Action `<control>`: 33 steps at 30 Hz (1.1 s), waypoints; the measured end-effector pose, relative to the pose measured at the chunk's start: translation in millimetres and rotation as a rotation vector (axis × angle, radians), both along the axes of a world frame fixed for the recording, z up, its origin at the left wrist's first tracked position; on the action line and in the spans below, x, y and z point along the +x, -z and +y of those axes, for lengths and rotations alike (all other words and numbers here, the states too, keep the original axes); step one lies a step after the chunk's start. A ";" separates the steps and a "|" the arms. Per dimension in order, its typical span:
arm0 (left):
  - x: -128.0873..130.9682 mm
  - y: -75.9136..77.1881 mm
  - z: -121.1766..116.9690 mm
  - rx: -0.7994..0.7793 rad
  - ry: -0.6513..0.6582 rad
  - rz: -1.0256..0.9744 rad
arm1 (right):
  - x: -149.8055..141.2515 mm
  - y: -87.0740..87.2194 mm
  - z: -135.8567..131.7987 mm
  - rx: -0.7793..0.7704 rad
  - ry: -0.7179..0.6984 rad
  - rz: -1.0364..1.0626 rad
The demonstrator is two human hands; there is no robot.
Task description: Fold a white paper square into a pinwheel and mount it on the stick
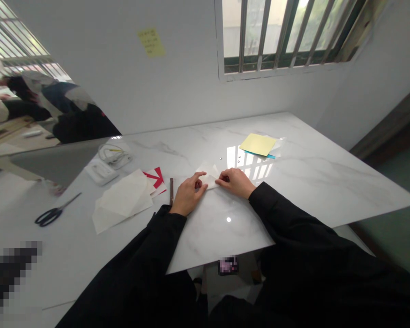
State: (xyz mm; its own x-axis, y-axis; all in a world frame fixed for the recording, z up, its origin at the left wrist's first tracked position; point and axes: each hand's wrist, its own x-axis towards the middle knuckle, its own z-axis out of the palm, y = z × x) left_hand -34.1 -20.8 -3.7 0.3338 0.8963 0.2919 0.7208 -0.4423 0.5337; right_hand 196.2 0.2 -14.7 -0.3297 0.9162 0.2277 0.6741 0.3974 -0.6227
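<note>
A small white folded paper (210,178) lies on the white marble table (294,182) in front of me. My left hand (188,195) rests on its left side, index finger stretched along a fold and the other fingers curled. My right hand (235,181) presses its right edge with fingertips pinched on the paper. Both sleeves are black.
Left of my hands lie a thin brown stick (171,190), red and white paper scraps (156,178), a stack of white sheets (123,200), black scissors (54,212), a white box (100,171) and coiled cable (114,155). Yellow and blue sheets (258,145) lie farther back. A mirror leans left.
</note>
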 end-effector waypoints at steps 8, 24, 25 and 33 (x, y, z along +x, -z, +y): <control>0.8 1.3 -0.3 0.035 0.040 0.074 | -7.3 -2.8 -0.7 -0.007 0.070 -0.039; -1.0 1.4 -0.1 0.027 0.016 0.075 | 18.1 -8.6 2.2 -0.020 -0.166 0.048; -1.0 1.3 -0.3 0.029 0.018 0.071 | 17.0 -8.8 1.6 -0.015 -0.157 0.046; -1.9 2.4 1.5 0.020 0.024 0.058 | 17.4 -8.2 1.1 -0.024 -0.141 0.046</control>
